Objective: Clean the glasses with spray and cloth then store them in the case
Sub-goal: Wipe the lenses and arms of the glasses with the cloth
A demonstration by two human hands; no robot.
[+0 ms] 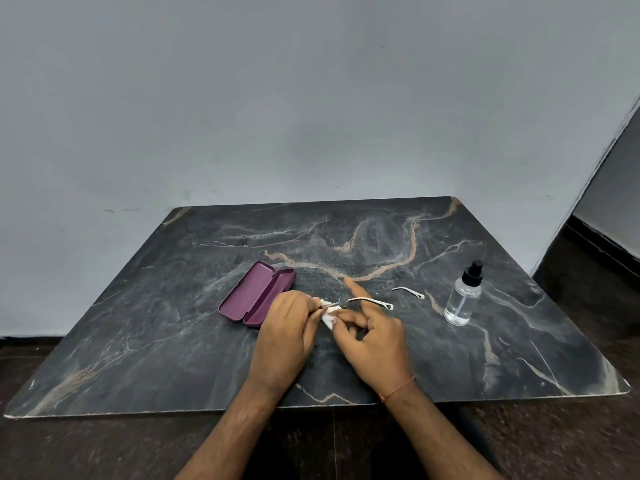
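The glasses (pixel 367 301) have thin pale temples that stick out to the right over the dark marble table (pixel 173 323). My left hand (pixel 285 336) pinches the frame at its left end. My right hand (pixel 372 336) presses a small white cloth (pixel 328 320) against a lens, with its index finger pointing up. The lenses are mostly hidden between my hands. An open purple case (pixel 256 295) lies just left of my left hand, nothing inside it. A clear spray bottle (pixel 463 295) with a black nozzle stands upright at the right, apart from both hands.
The table's far edge meets a plain grey wall. Dark floor shows to the left, in front and to the right of the table. Bare tabletop stretches to the left of the case and in front of the bottle.
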